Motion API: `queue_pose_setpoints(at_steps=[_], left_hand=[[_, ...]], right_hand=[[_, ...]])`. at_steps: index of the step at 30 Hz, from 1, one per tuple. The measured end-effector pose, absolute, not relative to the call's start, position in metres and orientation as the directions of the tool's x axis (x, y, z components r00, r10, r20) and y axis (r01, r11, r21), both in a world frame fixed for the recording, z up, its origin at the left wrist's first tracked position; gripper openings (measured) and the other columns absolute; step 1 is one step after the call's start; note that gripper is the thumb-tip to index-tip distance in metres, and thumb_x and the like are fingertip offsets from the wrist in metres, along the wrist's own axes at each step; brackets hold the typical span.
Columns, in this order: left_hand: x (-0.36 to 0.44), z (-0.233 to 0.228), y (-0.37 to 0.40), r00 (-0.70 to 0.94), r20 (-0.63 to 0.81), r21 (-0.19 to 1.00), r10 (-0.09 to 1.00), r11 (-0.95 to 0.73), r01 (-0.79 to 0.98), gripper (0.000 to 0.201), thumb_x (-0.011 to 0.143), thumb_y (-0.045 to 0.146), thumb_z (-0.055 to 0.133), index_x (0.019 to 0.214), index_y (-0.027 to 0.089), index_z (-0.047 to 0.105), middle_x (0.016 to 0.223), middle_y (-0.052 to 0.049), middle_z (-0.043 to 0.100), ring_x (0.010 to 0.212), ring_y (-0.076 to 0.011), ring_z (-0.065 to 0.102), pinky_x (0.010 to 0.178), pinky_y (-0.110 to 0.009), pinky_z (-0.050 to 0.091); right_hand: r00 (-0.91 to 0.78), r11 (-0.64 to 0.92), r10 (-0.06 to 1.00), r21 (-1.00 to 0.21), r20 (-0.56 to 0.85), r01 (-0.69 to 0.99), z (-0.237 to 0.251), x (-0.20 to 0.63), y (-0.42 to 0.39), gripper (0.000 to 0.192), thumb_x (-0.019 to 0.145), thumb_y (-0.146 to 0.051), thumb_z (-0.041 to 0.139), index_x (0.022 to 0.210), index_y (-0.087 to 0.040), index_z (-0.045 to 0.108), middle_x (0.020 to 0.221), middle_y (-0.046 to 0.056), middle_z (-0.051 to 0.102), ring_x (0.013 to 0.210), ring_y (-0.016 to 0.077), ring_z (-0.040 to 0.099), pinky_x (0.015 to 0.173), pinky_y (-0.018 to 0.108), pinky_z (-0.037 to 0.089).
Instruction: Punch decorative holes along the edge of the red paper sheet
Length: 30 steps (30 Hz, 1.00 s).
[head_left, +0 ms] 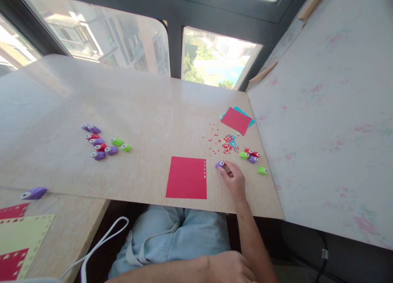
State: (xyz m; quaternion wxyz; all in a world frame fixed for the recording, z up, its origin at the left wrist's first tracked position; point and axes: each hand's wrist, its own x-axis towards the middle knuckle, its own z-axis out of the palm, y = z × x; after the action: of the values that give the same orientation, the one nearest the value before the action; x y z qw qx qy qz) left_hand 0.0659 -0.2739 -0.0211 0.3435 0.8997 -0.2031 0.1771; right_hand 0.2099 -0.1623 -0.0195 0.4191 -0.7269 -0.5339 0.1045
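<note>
right hand (233,177) pinched a purple punch (220,164), fingers hiding half of it; left hand (230,267) cut off at frame edge, grip unreadable.

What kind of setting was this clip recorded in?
Probably a home craft table by a high-rise window: a beige marble-look tabletop, small coloured plastic paper punches, a red paper sheet and punched confetti, with apartment blocks outside.

Red sheet (186,177), purple punch (220,164), red-over-blue sheets (236,120), red/blue confetti (229,142), green/red/purple punches (104,143), beige marbled table (138,99).
</note>
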Motion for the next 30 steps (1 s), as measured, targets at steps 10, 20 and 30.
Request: queue_pose_setpoints(at_steps=[10, 20, 30], left_hand=[[0.010, 0.033, -0.149, 0.763, 0.418, 0.522, 0.493, -0.818, 0.242, 0.020, 0.092, 0.038, 0.054, 0.094, 0.021, 0.065, 0.093, -0.004, 0.069, 0.089, -0.0121, 0.062, 0.083, -0.027, 0.049], [-0.022, -0.017, -0.084, 0.717, 0.082, 0.328, 0.693, -0.698, 0.637, 0.082, 0.086, 0.072, 0.037, 0.150, 0.020, 0.034, 0.161, -0.011, 0.023, 0.152, -0.0301, 0.018, 0.127, -0.056, 0.015], [-0.015, -0.007, -0.034, 0.759, 0.086, 0.392, 0.646, -0.722, 0.570, 0.064, 0.091, 0.064, 0.036, 0.137, 0.023, 0.053, 0.151, -0.010, 0.041, 0.140, -0.0272, 0.038, 0.119, -0.048, 0.033]], right_hand=[[0.414, -0.096, 0.867, -0.723, 0.277, 0.685, -0.016, 0.208, -0.162, 0.033, 0.093, -0.043, 0.057, 0.113, -0.018, 0.067, 0.103, 0.010, 0.068, 0.080, 0.0198, 0.061, 0.074, 0.034, 0.052], [0.392, -0.074, 0.873, -0.716, 0.291, 0.694, -0.015, 0.209, -0.163, 0.032, 0.092, -0.044, 0.060, 0.109, -0.019, 0.068, 0.102, 0.008, 0.068, 0.077, 0.0186, 0.060, 0.073, 0.033, 0.052], [0.377, -0.164, 0.856, -0.504, 0.355, 0.848, -0.015, 0.196, -0.150, 0.048, 0.086, -0.063, 0.062, 0.101, -0.018, 0.069, 0.088, 0.009, 0.065, 0.076, 0.0226, 0.060, 0.073, 0.035, 0.048]])
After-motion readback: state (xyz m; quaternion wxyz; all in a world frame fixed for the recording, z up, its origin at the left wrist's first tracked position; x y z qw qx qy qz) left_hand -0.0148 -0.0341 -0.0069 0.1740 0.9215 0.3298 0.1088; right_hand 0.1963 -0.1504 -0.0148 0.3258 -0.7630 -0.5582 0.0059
